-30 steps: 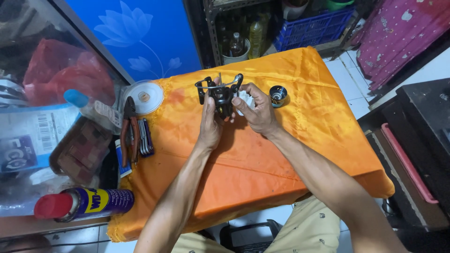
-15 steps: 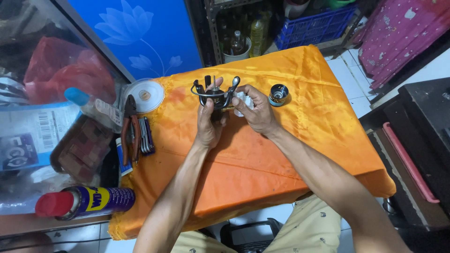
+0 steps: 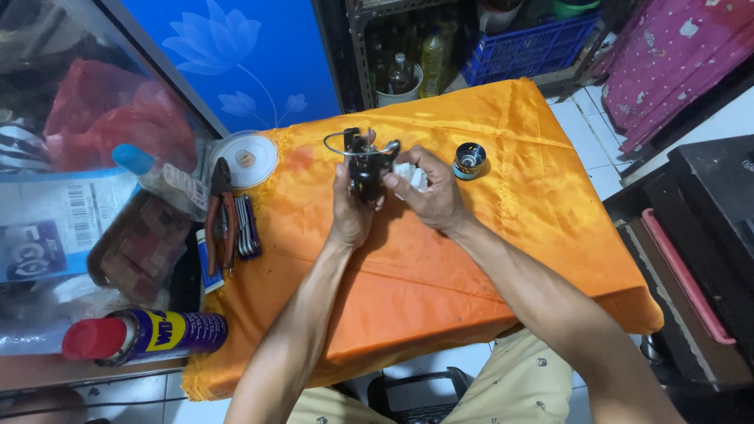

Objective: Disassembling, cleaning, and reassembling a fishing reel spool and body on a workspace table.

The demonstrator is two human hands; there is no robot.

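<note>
Both hands raised over the far middle of the desk point(image 3: 471, 259), which is draped in orange cloth. Left hand point(image 3: 349, 208): fingers clamped round the black fishing reel point(image 3: 365, 165) from the left. Right hand point(image 3: 432, 196): fingers pinched on a white wad point(image 3: 410, 177) pressed against the reel's right side. Reel's wire bail arcs toward the far edge. Small dark round cap point(image 3: 470, 160) sits on the cloth just right of the right hand. Pliers point(image 3: 220, 212) and hex keys point(image 3: 247, 226) lie at the left edge, near a clear round lid point(image 3: 245, 159) at the far left corner.
</note>
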